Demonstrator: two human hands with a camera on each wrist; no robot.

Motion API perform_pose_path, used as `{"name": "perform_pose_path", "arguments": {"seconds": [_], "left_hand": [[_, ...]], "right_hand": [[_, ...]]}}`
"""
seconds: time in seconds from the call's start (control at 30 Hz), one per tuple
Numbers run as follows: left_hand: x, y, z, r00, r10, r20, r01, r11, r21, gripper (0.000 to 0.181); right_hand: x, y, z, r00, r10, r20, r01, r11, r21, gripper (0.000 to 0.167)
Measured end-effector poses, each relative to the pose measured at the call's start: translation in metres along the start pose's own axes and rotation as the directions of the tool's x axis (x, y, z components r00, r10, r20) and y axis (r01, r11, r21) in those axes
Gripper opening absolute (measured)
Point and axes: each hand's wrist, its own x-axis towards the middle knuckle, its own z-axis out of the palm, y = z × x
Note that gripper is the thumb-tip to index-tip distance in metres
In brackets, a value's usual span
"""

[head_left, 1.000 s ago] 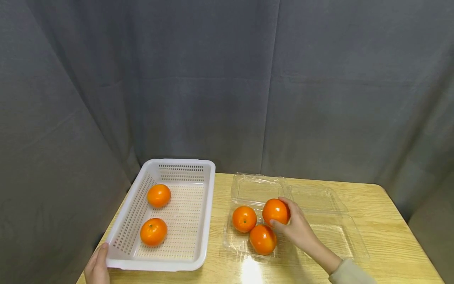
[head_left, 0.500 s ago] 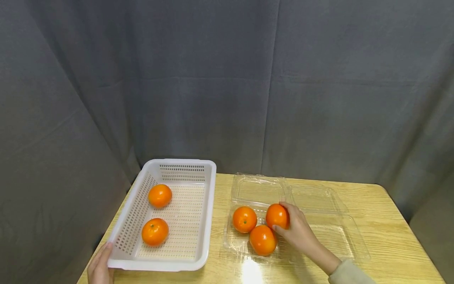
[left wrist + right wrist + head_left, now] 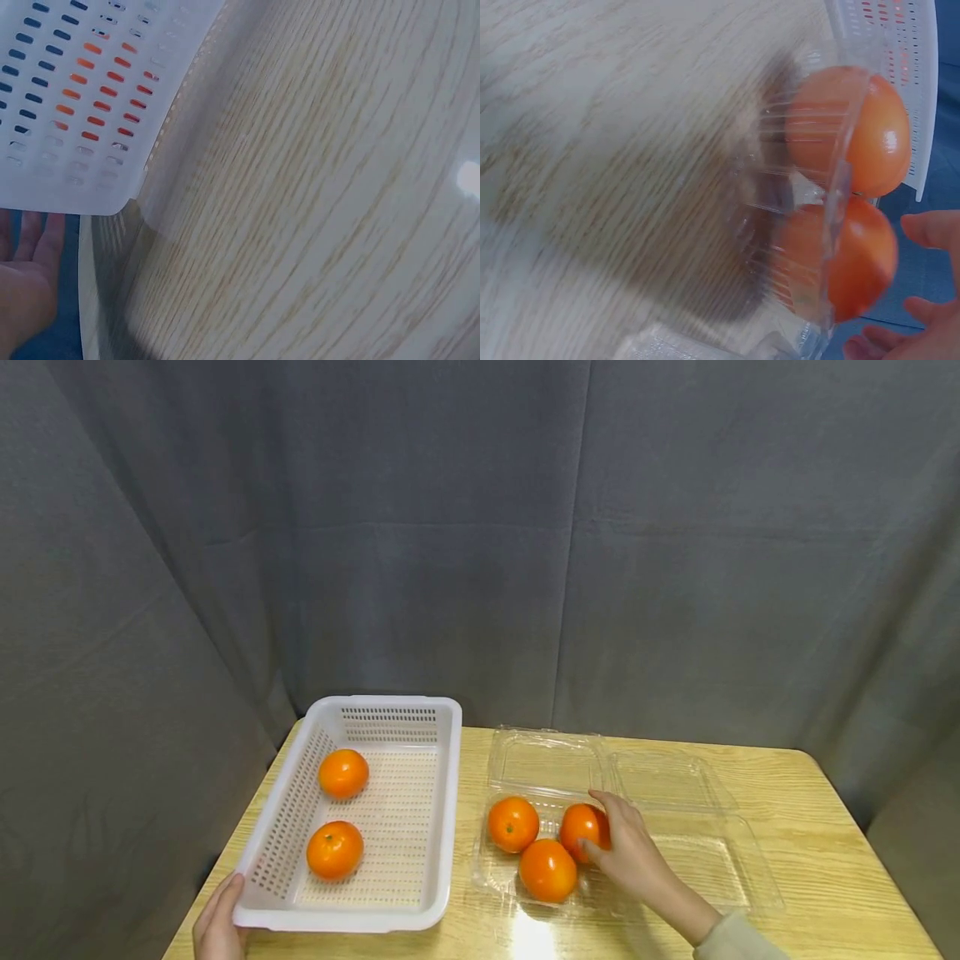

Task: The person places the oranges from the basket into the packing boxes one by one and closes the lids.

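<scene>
A white slotted basket (image 3: 453,802) holds two oranges (image 3: 343,773). My left hand (image 3: 219,922) touches its near left corner, fingers fairly straight; in the left wrist view those fingers (image 3: 49,244) lie against the rim. Three oranges sit close together in a clear plastic container (image 3: 487,881): one at left (image 3: 513,824), one nearest the front (image 3: 548,871), one at right (image 3: 581,828). Around the right one my right hand (image 3: 636,853) is spread. The right wrist view shows a gap between that hand (image 3: 930,300) and the nearest orange (image 3: 859,262).
A second clear container (image 3: 701,860) stands at the right with its lid (image 3: 667,781) folded back. The first container's lid (image 3: 547,760) also lies back. Both are on a wooden table (image 3: 825,860), with grey curtains (image 3: 450,568) behind and at the sides.
The basket and my left hand have shifted slightly right. The right-hand orange has come down among the others, two of which moved a little left, and my right hand's fingers have loosened from it.
</scene>
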Motion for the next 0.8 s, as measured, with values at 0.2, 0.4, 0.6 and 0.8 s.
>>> {"name": "perform_pose_path", "arguments": {"seconds": [0.2,0.4,0.6,0.8], "left_hand": [[-0.003,-0.003,0.001,1.0,0.025,-0.014,-0.024,0.998,0.061,0.015],[-0.003,-0.005,0.002,0.999,0.048,-0.018,-0.046,0.996,0.072,0.017],[-0.003,-0.005,0.003,0.999,0.022,-0.023,-0.02,0.995,0.095,0.033],[-0.004,-0.005,0.004,0.999,0.031,-0.04,-0.026,0.993,0.113,0.032]], "right_hand": [[0.002,-0.004,0.0,1.0,-0.023,-0.018,0.023,1.0,0.013,0.064],[0.003,-0.008,0.001,1.0,-0.015,0.007,0.015,1.0,0.02,0.062],[0.009,-0.022,0.001,0.999,-0.01,0.046,0.008,0.999,0.045,0.058],[0.016,-0.045,0.007,0.997,-0.007,0.08,-0.001,0.995,0.101,0.054]]}}
